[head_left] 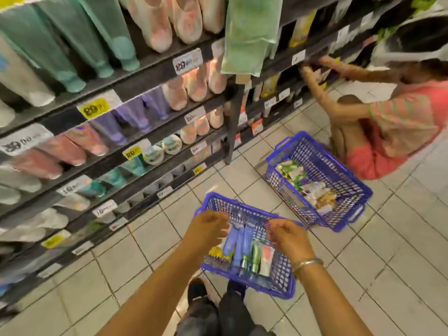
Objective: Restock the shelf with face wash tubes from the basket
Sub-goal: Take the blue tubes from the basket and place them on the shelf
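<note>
Face wash tubes (238, 243) lie loose in my blue basket (278, 284), on the tile floor (388, 275) at about 6 o'clock from frame centre, just ahead of my feet. Purple ones in the middle, a green one and a pink-white one toward 3 o'clock of them, something yellow at the 9 o'clock side. All flat, jumbled, overlapping.

My left hand (206, 230) hangs over the basket's 10 o'clock rim, fingers curled down and blurred; cannot tell if it pinches anything, looks like nothing held. My right hand (288, 238), bracelet on the wrist, hovers at the 2 o'clock side, fingers loosely bent, also seems empty, not certain.

Risks as I judge them:
- Tubes overlap, so grabbing one purple tube likely drags or tips its neighbour; smooth plastic could slip from a fingertip pinch.
- Mixed colours in one basket: easy to pick the wrong variant and put it in the wrong row. The shelf (135, 76) at 9 to 11 o'clock has purple, pink, teal and white rows close together, price tags too blurred to read.
- Shelf rows look tightly packed; pushing a new tube in could knock the front ones off the ledge.
- A second blue basket (344, 200) sits at 2 o'clock, just beside mine; another person (400, 122) crouches at 1 o'clock reaching into the shelf. Turning toward the shelf with a handful, I could bump that basket or reach into it instead.
- Frame is motion-blurred, so any grasp is poorly seen.
</note>
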A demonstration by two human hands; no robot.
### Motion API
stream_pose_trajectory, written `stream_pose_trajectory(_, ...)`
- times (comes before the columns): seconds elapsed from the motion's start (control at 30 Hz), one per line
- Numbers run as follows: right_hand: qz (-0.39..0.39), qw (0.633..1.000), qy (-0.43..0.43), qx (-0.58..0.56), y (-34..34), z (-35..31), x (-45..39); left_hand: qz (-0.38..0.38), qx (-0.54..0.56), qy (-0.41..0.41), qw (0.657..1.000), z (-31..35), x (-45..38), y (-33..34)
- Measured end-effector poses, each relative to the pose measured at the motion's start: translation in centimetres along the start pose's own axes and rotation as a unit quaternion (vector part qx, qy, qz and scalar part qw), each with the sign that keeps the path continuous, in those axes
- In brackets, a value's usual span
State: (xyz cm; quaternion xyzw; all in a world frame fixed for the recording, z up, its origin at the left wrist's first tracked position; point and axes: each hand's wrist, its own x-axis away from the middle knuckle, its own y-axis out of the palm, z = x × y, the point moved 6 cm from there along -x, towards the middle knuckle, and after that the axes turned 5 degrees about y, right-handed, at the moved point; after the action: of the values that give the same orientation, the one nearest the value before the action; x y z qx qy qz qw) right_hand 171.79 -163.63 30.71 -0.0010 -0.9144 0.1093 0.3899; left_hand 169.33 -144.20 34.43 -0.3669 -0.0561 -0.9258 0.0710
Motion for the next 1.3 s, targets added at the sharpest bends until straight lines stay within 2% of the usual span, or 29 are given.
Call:
stream_pose_trajectory(0.2,0.063,0.996,0.068,-0.001,0.0,9.1,-3.0,0.008,-0.034,-0.074,0.997,-8.5,-4.3,-1.6)
stream_pose_trajectory(0.37,0.072,0.989,0.132,-0.014,1.3,16.6,-8.4,0.019,-0.092,-0.103,0.990,-15.8,-10.3,-2.0)
stream_pose_trajectory(0.53,0.067,0.988,0.136,0.038,2.3,24.4,-15.8,0.006,-0.106,-0.132,0.985,-24.8,-17.8,-1.0)
stream_pose_trajectory(0.8,0.052,0.983,0.161,0.071,3.3,37.3,-28.6,0.049,-0.140,-0.173,0.974,-38.7,-30.3,0.2)
stream_pose_trajectory(1.03,0.024,0.978,0.157,0.132,3.9,43.3,-34.5,0.059,-0.138,-0.171,0.974,-47.1,-36.4,1.6)
stream_pose_trajectory(1.13,0.025,0.975,0.139,0.169,4.4,44.4,-36.6,0.100,-0.213,-0.161,0.958,-49.2,-38.2,1.7)
stream_pose_trajectory(1.3,0.044,0.979,0.114,0.166,6.2,44.5,-40.5,0.073,-0.316,-0.136,0.936,-50.7,-40.6,3.2)
